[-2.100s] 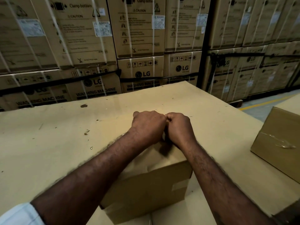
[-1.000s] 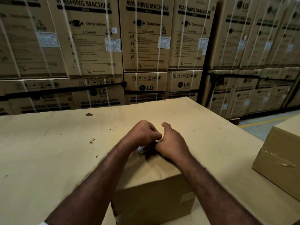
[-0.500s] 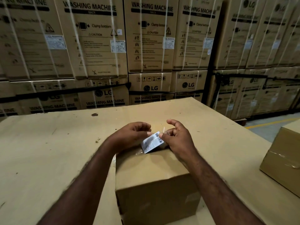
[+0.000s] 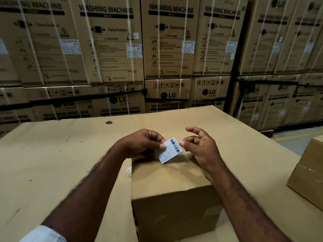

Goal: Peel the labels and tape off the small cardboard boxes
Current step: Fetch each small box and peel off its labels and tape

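Many cartons (image 4: 111, 49) wall a cardboard worktop (image 4: 52, 163); left hand (image 4: 139, 144) pinches label (image 4: 172, 151), right hand (image 4: 201, 147) relaxed.

A small box (image 4: 171, 186) of matt brown cardboard is sitting on a table (image 4: 52, 163) that is showing the same dull cardboard surface, scuffed and speckled. A label (image 4: 170, 150) of smooth white paper, printed in black, is catching a faint sheen. To the right, a second box (image 4: 309, 182) is showing wrinkled, glossy clear tape (image 4: 312, 169). Behind, stacked cartons (image 4: 111, 49) of matt printed cardboard are wearing thin pale straps (image 4: 158, 49), seemingly plastic, and a dark band (image 4: 70, 99). A white cloth sleeve (image 4: 42, 234) is showing at lower left.
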Tool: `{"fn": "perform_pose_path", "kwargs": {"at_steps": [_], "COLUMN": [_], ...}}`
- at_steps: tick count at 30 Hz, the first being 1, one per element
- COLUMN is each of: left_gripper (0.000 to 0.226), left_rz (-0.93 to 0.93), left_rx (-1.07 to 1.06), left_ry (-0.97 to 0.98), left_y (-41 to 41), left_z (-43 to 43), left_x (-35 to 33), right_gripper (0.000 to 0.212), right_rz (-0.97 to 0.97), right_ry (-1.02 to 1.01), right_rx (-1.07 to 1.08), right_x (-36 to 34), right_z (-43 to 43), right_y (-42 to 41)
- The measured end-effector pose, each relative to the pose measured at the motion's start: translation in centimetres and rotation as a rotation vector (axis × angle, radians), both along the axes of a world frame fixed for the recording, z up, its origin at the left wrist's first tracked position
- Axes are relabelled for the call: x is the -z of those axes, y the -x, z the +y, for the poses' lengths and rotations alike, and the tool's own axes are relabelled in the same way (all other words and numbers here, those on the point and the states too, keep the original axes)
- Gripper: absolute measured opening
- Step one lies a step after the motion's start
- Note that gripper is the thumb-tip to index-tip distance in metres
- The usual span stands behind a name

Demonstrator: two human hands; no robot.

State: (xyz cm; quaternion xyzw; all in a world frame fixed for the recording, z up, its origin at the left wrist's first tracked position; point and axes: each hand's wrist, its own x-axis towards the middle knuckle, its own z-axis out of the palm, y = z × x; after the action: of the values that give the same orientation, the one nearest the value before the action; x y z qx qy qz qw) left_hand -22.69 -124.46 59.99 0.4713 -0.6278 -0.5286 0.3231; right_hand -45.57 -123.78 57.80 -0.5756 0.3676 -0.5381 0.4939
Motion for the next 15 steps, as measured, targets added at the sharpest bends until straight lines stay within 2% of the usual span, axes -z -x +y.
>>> {"fn": "perform_pose_path", "kwargs": {"at_steps": [5, 7, 9, 11, 12, 15], "left_gripper": [0.009, 0.004, 0.003, 0.005, 0.007, 0.008], "left_rz": [-0.047, 0.037, 0.203, 0.323, 0.357, 0.345], "left_rx": [-0.024, -0.073, -0.198, -0.38, -0.473, -0.677], "left_ry": [0.176, 0.246, 0.322, 0.365, 0.365, 0.369], "left_y": [0.3, 0.4, 0.4, 0.4, 0.5, 0.8], "left_z": [1.0, 1.4, 1.4, 0.7, 0.3, -0.4], "left_x": [-1.2, -2.4, -3.5, -3.5, -2.9, 1.0], "right_gripper": [0.026, 0.021, 0.016, 0.011, 0.011, 0.029], "right_rz": [-0.028, -0.072, 0.001, 0.229, 0.425, 1.08], "right_ry": [-0.023, -0.065, -0.074, 0.043, 0.162, 0.485], "right_rx": [0.055, 0.105, 0.109, 0.09, 0.081, -0.035], "right_x": [-0.5, -0.7, -0.3, 0.6, 0.8, 0.1], "right_z": [0.5, 0.3, 0.1, 0.1, 0.4, 2.9], "right_y": [0.1, 0.0, -0.5, -1.2, -1.5, -2.3]}}
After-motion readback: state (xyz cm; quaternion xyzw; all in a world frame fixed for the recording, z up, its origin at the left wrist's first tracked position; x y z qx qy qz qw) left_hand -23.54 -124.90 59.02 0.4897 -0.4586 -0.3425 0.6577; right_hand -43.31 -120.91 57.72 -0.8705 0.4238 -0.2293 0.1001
